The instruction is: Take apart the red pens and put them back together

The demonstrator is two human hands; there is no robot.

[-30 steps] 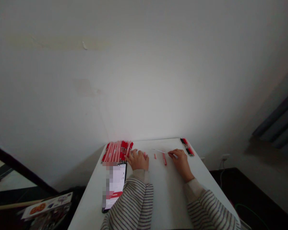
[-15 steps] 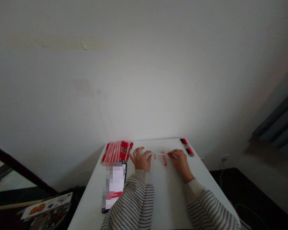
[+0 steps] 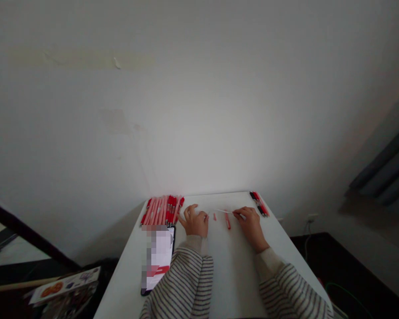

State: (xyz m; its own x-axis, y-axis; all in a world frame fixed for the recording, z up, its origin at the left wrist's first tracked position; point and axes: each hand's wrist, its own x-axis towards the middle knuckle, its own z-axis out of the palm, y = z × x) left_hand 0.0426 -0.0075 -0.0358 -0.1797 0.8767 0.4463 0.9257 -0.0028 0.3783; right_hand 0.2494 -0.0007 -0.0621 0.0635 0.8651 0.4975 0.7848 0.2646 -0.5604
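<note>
My right hand [image 3: 251, 223] pinches one end of a thin white pen refill [image 3: 223, 211], which points left over the table. Just left of its free tip is my left hand [image 3: 196, 222], its thumb and forefinger pinched together and the other fingers spread. Whatever may be between those two fingertips is too small to make out. Below the refill, between the hands, a red pen barrel [image 3: 228, 221] lies on the table. A small pink pen part [image 3: 214, 216] rests beside it, closer to my left hand.
A row of several red and pink pens [image 3: 161, 211] lies at the back left of the white table [image 3: 234, 274]. In front of them is a phone [image 3: 159, 261], its screen lit. Black and red pens [image 3: 259, 204] sit at the back right corner. A wall [image 3: 199, 110] rises behind.
The refill's left end has come away from my left fingertips, and it now tilts slightly up to the left. My left thumb and forefinger have closed together; the right hand has barely shifted.
</note>
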